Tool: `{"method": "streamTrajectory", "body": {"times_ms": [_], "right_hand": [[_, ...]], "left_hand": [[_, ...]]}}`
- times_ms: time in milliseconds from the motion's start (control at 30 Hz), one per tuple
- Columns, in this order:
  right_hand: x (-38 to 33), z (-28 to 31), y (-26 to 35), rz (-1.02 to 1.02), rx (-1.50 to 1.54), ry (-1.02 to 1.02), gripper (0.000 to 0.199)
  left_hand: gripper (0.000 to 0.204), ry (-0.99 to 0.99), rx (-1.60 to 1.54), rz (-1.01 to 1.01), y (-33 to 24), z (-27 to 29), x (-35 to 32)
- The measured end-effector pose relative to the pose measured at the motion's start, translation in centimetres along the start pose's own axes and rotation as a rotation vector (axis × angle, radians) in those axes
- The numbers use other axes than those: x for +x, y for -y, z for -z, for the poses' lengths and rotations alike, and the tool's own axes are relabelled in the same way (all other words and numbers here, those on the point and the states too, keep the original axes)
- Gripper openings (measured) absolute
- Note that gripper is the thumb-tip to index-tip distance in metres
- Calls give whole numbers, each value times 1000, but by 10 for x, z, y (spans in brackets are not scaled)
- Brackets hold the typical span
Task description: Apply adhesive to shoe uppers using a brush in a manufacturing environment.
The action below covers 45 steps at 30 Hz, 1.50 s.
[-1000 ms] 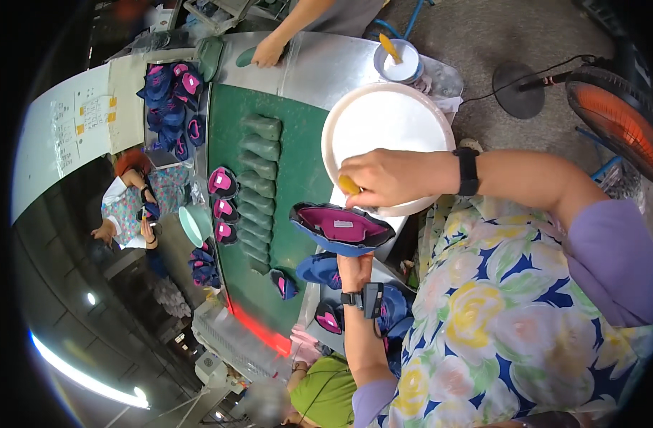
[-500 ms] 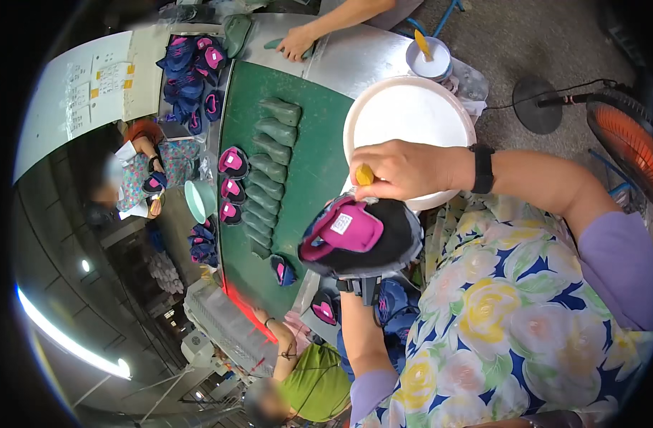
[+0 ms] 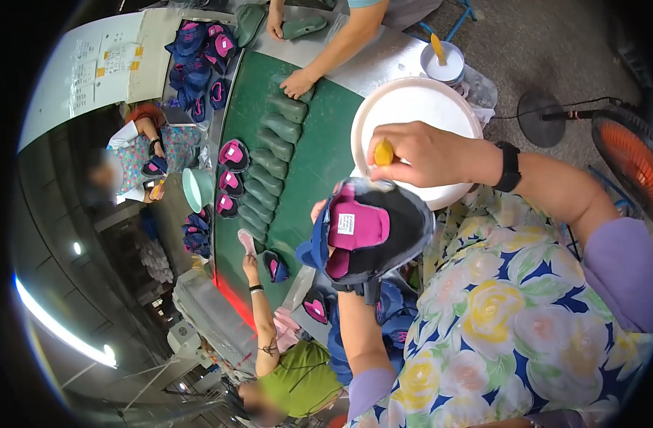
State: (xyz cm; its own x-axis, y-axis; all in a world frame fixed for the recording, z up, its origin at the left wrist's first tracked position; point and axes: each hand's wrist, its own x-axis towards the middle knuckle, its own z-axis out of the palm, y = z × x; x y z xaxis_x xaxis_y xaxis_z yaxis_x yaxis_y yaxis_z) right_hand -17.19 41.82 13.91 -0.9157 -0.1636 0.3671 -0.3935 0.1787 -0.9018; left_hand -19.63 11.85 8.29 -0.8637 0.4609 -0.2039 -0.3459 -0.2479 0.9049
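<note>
A navy shoe upper [image 3: 405, 221] with a pink lining and a white label is in my left hand [image 3: 317, 209]. The upper hides most of that hand; only fingertips show at its left edge. My right hand [image 3: 430, 153] is closed round the yellow handle of a brush [image 3: 383, 152], held at the upper's far edge. The brush's bristle end is hard to make out there. Just beyond, a round basin [image 3: 417, 107] of white liquid stands partly behind my right hand.
On the green belt [image 3: 326, 135] lie a row of dark green shoe lasts [image 3: 275, 164] and several uppers [image 3: 234, 155]. A co-worker's hand [image 3: 298, 84] touches the far last; another person's hand [image 3: 249, 267] holds a pale pink piece [image 3: 246, 241]. At right stand a small bucket [image 3: 443, 68] and a fan [image 3: 630, 153].
The upper in my left hand has turned, showing more of its lining. A co-worker's hand has come down on the far last. The person in green has reached over the belt with the pink piece.
</note>
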Motion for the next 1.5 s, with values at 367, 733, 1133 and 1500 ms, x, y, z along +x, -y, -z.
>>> {"method": "streamTrajectory", "body": {"times_ms": [367, 733, 1133, 1500], "right_hand": [[3, -3, 0, 113, 13, -157, 19], [-31, -13, 18, -111, 130, -159, 17], [-21, -4, 8, -30, 68, -184, 14], [-51, -25, -24, -330, 75, -143, 10]], "left_hand": [[47, -130, 177, -118, -32, -50, -14], [64, -400, 1017, -471, -49, -19, -13], [64, -550, 691, -534, -45, -15, -1], [59, -933, -56, -306, 15, 262, -97]]}}
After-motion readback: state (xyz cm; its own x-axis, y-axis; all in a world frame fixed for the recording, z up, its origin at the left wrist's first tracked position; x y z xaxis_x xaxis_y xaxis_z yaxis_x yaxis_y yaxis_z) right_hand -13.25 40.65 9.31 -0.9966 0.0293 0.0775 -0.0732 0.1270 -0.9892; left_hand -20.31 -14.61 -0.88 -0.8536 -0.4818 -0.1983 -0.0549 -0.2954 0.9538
